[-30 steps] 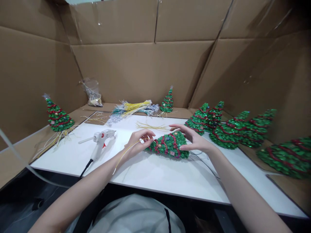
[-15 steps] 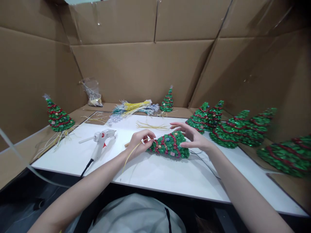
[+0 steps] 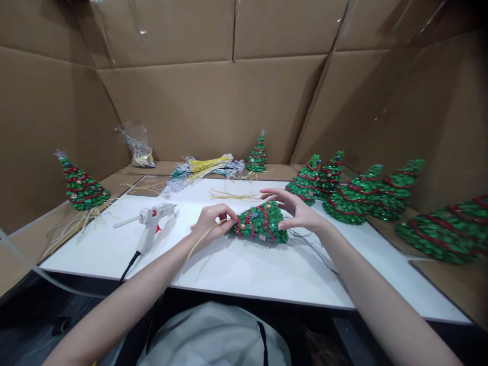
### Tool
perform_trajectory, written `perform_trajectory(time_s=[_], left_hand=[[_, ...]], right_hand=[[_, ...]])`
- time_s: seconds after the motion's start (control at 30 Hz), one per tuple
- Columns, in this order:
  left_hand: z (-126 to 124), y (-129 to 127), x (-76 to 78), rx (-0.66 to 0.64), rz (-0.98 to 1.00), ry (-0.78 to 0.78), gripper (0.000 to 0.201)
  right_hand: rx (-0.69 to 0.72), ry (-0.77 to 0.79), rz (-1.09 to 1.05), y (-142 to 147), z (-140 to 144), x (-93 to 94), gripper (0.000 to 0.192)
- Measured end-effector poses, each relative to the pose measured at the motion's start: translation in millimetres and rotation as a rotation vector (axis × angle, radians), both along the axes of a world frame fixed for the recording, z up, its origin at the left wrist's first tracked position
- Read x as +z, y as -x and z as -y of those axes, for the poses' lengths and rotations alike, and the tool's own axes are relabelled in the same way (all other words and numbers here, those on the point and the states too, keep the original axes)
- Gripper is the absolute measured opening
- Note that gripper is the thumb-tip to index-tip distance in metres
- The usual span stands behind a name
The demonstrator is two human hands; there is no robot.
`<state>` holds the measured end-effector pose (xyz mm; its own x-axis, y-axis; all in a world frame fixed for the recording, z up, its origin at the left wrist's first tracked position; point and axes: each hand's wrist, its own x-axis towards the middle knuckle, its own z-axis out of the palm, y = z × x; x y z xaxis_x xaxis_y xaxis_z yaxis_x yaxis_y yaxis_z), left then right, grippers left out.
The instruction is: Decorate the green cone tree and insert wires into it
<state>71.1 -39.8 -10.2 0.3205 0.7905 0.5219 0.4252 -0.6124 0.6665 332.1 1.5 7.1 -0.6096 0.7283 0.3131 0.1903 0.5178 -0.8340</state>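
A small green Christmas tree (image 3: 263, 223) with red garland and small ornaments lies on its side on the white board, its tip pointing left. My left hand (image 3: 213, 223) is at the tip end, thumb and forefinger pinched on a thin yellow wire (image 3: 196, 247) that trails back over the wrist. The tree's tip is hidden behind these fingers. My right hand (image 3: 295, 209) is curved around the wide base end with the fingers spread apart; the thumb is at the base's edge, and I cannot tell if it touches. Dark thin wires (image 3: 314, 249) run out from the base to the right.
A white glue gun (image 3: 150, 223) stands on the board to the left. Behind lie loose yellow wires (image 3: 232, 194) and a bundle of coloured wires (image 3: 206, 168). Other trees stand at left (image 3: 84, 188), back (image 3: 257, 155) and right (image 3: 351, 201). Cardboard walls (image 3: 190, 107) enclose the table.
The whole view has shifted slightly. Both hands and the lying tree keep nearly the same places relative to each other, the left still pinching, the right still spread.
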Motion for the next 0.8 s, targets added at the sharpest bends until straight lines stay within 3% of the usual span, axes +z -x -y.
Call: perform_trajectory(time_s=[0.5, 0.8], left_hand=[[-1.0, 3.7, 8.7, -0.048, -0.095, 0.050, 0.019], [-3.7, 3.0, 3.4, -0.064, 0.058, 0.209, 0.016]], right_hand=[[0.002, 0.027, 0.005, -1.7, -0.3, 0.3, 0.066], [0.005, 0.020, 0.003, -1.3, 0.3, 1.1, 0.066]])
